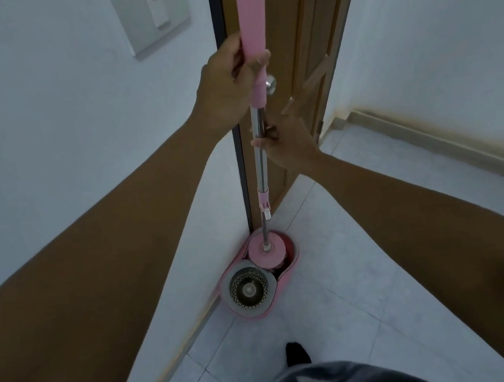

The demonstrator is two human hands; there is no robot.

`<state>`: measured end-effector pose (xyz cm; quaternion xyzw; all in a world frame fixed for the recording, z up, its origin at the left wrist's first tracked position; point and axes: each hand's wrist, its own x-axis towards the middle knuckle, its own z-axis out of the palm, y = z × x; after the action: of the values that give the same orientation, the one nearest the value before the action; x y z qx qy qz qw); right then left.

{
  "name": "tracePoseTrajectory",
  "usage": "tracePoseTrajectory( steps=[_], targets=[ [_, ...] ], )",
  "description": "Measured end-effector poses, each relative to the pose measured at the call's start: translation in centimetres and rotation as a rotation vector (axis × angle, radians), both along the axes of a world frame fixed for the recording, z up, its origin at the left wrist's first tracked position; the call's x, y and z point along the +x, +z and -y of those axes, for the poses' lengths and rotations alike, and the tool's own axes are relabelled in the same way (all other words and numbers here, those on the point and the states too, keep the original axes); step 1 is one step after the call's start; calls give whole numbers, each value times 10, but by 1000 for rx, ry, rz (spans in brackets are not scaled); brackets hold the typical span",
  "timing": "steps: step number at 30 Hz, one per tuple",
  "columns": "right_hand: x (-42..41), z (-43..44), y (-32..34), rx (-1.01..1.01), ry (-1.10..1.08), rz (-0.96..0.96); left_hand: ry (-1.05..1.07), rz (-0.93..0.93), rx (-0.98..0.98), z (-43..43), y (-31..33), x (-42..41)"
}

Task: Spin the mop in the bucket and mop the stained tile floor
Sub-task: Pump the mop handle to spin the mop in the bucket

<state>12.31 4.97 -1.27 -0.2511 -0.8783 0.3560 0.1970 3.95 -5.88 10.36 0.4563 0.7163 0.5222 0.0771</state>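
This seems to be a home, at a corner of a hallway. A brown wooden door (297, 50) has a round metal knob (271, 83). Left of the door, a white painted wall (49, 124) carries a grey plastic light switch (153, 20). At the foot of the door, a pink plastic bucket (287, 280) holding a pink mop (267, 251) stands on a pale tile floor (366, 221). Right of the door runs a beige skirting board (435, 140).

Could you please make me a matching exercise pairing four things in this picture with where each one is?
1. left hand
2. right hand
3. mop head
4. spinner basket

a. far end of the bucket
b. on the pink grip
c. near end of the bucket
d. on the steel shaft

Pairs: 1-b, 2-d, 3-a, 4-c
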Motion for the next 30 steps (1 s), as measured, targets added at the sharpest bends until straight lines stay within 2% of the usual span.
tracePoseTrajectory(
  steps=[4,12,22,30],
  targets=[
    [3,41,15,61,17,-40,17,-9,15,39,11,0],
    [16,120,11,54,-24,-32,-15,21,18,115,11,13],
    [9,157,-20,-85,-90,28,-23,73,-29,141,-23,6],
    [-3,145,-75,-267,-17,140,-19,201,-174,127,-81,-7]
  ],
)
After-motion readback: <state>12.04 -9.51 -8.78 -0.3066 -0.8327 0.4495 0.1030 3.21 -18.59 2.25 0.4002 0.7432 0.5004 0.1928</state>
